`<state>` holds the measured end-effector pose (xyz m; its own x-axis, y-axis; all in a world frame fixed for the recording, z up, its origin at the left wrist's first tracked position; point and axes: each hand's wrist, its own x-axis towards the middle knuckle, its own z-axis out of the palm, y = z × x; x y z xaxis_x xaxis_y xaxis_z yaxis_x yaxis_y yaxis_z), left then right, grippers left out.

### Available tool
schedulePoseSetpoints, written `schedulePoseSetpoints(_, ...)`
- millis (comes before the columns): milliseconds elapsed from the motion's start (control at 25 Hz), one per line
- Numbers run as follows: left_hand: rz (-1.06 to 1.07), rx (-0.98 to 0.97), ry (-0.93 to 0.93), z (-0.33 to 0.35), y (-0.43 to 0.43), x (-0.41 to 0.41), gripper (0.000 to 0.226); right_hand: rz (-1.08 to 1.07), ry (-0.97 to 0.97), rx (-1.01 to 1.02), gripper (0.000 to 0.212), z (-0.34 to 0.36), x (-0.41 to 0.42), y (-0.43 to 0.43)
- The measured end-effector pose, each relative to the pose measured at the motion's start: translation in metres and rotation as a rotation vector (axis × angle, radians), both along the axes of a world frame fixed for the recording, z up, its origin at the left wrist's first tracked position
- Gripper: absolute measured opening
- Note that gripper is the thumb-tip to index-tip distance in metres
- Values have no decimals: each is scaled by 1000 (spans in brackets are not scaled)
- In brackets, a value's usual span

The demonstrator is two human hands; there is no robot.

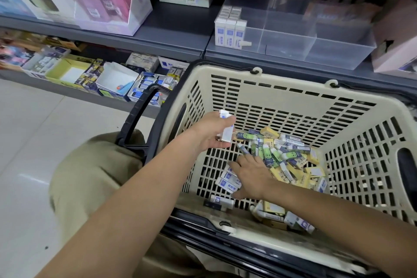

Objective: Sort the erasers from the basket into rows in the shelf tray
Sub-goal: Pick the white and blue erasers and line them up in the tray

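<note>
The basket (225,70) is matt cream plastic, the shelf tray (338,58) clear glossy plastic, the floor (33,131) shiny.

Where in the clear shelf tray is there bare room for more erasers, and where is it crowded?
In the tray, the middle and right compartments look bare, up to the pink box beside it. The left compartment is crowded at its left wall with standing white erasers; right of them only one loose eraser lies near the front.

Left hand (211,134) holds erasers (226,136), over basket (228,74)
</note>
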<state>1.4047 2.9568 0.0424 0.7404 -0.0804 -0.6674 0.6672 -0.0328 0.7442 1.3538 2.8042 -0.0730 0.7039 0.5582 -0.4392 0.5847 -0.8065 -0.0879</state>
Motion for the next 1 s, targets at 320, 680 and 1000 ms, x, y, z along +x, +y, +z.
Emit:
schedulePoseSetpoints(320, 157, -34, -38, 6, 15, 8, 26, -128, -50, -89, 80, -6, 14, 27)
schedulePoseSetpoints(680, 133, 73, -6, 3, 13, 8, 15, -135, -91, 55, 61, 9, 30, 18)
schedulePoseSetpoints(1000, 153, 65, -17, 6, 16, 6, 13, -243, -82, 10, 67, 5, 33, 21)
